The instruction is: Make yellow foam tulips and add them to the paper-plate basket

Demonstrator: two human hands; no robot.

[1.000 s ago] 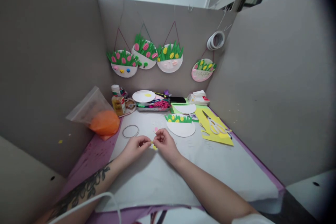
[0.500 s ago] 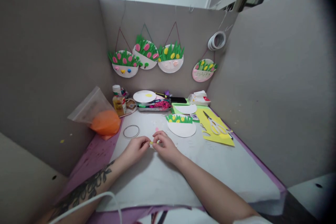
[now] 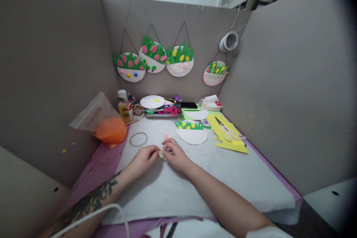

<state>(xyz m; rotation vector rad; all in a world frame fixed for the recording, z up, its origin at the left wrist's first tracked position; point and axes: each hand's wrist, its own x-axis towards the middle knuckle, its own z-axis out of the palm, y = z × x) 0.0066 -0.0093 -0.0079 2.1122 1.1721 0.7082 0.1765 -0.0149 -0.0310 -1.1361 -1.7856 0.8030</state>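
My left hand (image 3: pixel 145 158) and my right hand (image 3: pixel 175 155) meet low over the white table cover. Between their fingertips is a small yellow piece (image 3: pixel 161 154), pinched from both sides; its shape is too small to make out. Beyond my right hand lies a white paper plate (image 3: pixel 192 136) with green paper grass and yellow flowers along its upper edge. A small pink piece (image 3: pixel 166 137) rests just past my fingers. Two thin rings (image 3: pixel 138 139) lie beyond my left hand.
White-handled scissors (image 3: pixel 229 133) lie on yellow paper (image 3: pixel 237 146) at the right. A tray (image 3: pixel 163 115) of supplies stands at the back, beside a glue bottle (image 3: pixel 125 111). An orange-filled bag (image 3: pixel 111 130) is at the left. Decorated plates hang on the grey back wall (image 3: pixel 167 15).
The camera view has shifted very slightly. The yellow piece has turned a little between my fingertips, while both hands stay in nearly the same place.
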